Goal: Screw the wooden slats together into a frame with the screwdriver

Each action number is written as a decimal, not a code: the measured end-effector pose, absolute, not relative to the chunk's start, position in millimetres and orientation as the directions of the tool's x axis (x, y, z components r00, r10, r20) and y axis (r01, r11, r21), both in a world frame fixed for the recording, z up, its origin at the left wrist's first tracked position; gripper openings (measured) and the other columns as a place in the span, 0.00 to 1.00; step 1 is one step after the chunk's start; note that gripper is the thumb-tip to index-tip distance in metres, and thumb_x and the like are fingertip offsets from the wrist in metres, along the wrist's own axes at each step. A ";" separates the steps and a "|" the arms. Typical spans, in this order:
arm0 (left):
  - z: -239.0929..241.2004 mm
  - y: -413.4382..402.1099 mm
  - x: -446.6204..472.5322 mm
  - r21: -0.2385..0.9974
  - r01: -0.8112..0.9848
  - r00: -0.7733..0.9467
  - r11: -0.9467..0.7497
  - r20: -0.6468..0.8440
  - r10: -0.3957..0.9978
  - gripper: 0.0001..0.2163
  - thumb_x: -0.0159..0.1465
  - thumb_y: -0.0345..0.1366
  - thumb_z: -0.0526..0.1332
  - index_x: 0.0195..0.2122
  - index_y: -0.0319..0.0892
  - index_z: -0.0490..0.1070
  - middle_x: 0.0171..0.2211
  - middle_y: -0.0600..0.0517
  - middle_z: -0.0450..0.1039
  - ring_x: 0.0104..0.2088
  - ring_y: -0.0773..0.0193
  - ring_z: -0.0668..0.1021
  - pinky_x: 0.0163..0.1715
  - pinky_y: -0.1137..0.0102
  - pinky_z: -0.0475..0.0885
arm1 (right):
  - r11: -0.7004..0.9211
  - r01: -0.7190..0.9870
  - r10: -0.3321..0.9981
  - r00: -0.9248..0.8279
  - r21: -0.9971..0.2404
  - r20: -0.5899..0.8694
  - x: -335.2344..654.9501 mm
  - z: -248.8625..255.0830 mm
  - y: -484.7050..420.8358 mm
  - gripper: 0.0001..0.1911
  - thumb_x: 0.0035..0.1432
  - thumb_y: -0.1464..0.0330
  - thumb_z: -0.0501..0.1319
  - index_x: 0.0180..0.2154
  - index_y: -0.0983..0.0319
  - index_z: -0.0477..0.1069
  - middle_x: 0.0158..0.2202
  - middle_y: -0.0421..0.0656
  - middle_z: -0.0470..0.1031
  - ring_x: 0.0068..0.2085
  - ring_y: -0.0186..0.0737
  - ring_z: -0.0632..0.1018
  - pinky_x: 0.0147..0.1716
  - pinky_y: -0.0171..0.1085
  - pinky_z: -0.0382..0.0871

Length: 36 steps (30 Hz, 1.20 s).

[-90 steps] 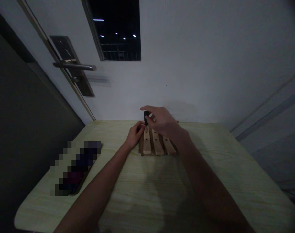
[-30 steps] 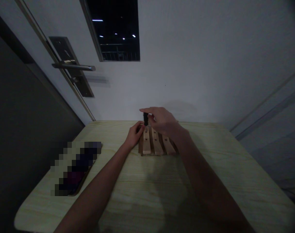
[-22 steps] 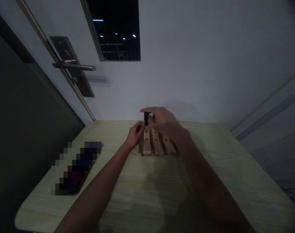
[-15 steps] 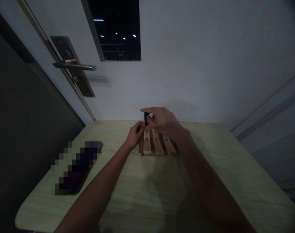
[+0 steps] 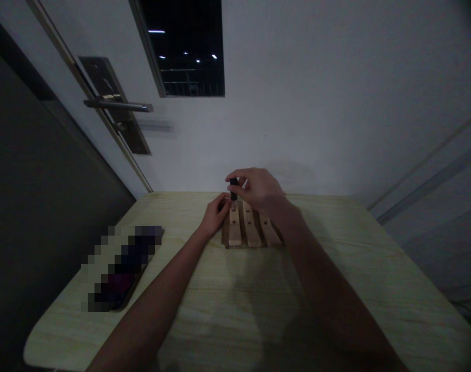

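Between thumb and fingers of the right hand (image 5: 258, 190): a black-handled screwdriver (image 5: 234, 189), near upright. Grip clamped on the handle. Directly below the grip, its metal shaft (image 5: 233, 206) meets the far end of the left-hand wooden strip (image 5: 235, 232). Main risk, as judged: a pinch this small might let the tool lean under turning force, and the tip skid and scar the wood. Left hand (image 5: 215, 214) just left of the grip, at the edge of the brown base (image 5: 224, 237). Dim light: no telling whether its fingers close on that edge. If merely resting, base could twist. Left thumb close beside the shaft; a slip could catch it. Well left of the grip, nearer the body, a pixelated phone-like slab (image 5: 138, 262) on the worktop (image 5: 204, 294), too far off to interfere.
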<state>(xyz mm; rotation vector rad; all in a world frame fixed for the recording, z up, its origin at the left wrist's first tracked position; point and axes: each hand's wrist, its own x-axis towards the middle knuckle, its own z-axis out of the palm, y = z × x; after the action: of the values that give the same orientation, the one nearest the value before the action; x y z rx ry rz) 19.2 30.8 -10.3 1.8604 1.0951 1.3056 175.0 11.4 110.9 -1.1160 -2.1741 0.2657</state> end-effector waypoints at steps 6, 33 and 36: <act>-9.7 30.9 19.4 0.837 0.281 0.161 -0.469 0.441 0.883 0.13 0.63 0.39 0.53 0.44 0.38 0.67 0.36 0.49 0.75 0.35 0.63 0.75 0.38 0.70 0.68 | 0.611 0.653 0.779 -0.398 -0.447 0.484 175.4 110.2 7.2 0.16 0.57 0.66 0.57 0.47 0.61 0.73 0.43 0.44 0.77 0.39 0.38 0.75 0.42 0.37 0.66; -6.0 27.5 20.2 0.856 0.268 0.171 -0.442 0.409 0.896 0.12 0.63 0.41 0.53 0.42 0.38 0.66 0.35 0.49 0.75 0.34 0.64 0.75 0.36 0.71 0.68 | 0.632 0.676 0.756 -0.428 -0.380 0.495 176.0 111.0 3.1 0.17 0.56 0.72 0.53 0.47 0.61 0.71 0.44 0.45 0.75 0.41 0.37 0.73 0.42 0.36 0.63; -4.5 26.7 20.7 0.864 0.270 0.164 -0.425 0.393 0.905 0.11 0.63 0.40 0.53 0.41 0.38 0.67 0.34 0.49 0.75 0.33 0.64 0.75 0.35 0.71 0.69 | 0.628 0.668 0.761 -0.420 -0.400 0.494 176.0 110.9 4.2 0.17 0.56 0.72 0.53 0.47 0.62 0.71 0.45 0.45 0.75 0.40 0.36 0.74 0.43 0.36 0.63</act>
<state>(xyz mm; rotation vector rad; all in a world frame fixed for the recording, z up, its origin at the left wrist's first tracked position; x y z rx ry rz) 20.7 26.7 -4.5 1.8074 1.1156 1.2745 176.0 4.2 110.9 -1.1125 -2.1965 0.1852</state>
